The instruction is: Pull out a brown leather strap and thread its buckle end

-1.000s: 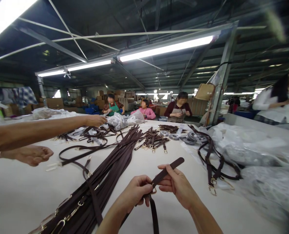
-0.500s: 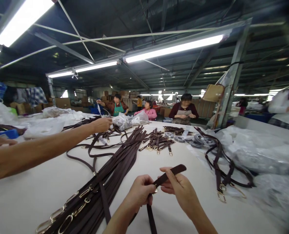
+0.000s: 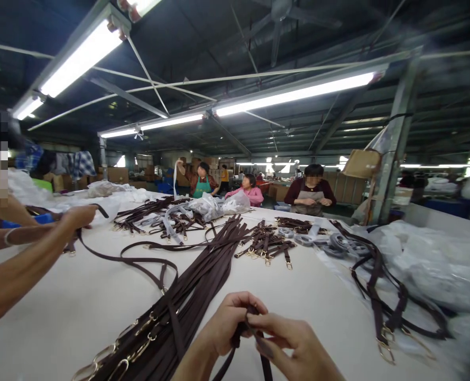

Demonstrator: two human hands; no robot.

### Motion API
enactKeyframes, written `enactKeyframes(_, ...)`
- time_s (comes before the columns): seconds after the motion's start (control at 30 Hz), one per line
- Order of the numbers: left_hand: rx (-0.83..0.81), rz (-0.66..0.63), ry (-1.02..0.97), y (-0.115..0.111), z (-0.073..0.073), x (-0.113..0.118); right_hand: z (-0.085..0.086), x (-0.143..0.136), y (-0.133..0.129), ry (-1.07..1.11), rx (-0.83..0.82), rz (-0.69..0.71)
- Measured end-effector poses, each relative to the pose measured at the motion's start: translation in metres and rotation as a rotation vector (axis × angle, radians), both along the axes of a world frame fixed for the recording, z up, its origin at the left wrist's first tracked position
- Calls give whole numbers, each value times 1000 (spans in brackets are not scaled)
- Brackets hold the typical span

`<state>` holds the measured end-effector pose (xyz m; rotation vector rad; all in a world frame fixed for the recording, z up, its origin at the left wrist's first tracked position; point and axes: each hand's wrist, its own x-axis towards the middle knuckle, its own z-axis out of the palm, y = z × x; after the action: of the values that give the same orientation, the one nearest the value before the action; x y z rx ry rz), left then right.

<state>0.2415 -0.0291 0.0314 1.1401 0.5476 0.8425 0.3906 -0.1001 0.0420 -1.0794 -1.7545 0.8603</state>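
Both my hands are closed on one dark brown strap [image 3: 265, 365], low in the middle of the head view. My left hand [image 3: 231, 321] grips it with the fingers curled over the top. Close against it, my right hand [image 3: 294, 341] pinches the strap's end, which bends between the two hands. Any buckle there is hidden by my fingers. To the left of my hands lies a long pile of brown straps [image 3: 195, 280] with gold metal loops at the near end. Short straps with gold clasps [image 3: 265, 241] lie beyond my hands.
At left, a co-worker's hand [image 3: 83, 216] holds another brown strap. Several people sit across the white table [image 3: 330, 317]. On the right lie looped straps [image 3: 377, 286] and clear plastic bags [image 3: 421, 254]. Grey wrapping strips [image 3: 325, 236] lie further back.
The strap's end, straight and pointing up right before, now bends down between my hands. My right hand has closed in on my left. The co-worker's arm has drawn back left with a strap.
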Motion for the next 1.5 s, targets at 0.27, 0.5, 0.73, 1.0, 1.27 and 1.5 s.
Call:
enactKeyframes(0.27,-36,-141,-148,-14,16,0,-31,8,30,474,-462,-127)
enactKeyframes(0.5,5,-162,25,-6,2,-4,-37,45,45,-16,25,-415)
enactKeyframes(0.73,48,-116,251,-5,3,-4,-48,73,47,-350,119,-654)
enactKeyframes(1.0,304,-48,440,-10,11,-3,-9,37,25,-236,179,-351)
enactKeyframes(1.27,354,-87,298,-14,-2,10,12,5,6,-581,290,-21)
enactKeyframes(1.5,541,-88,331,-13,4,5,25,24,-9,-199,101,17)
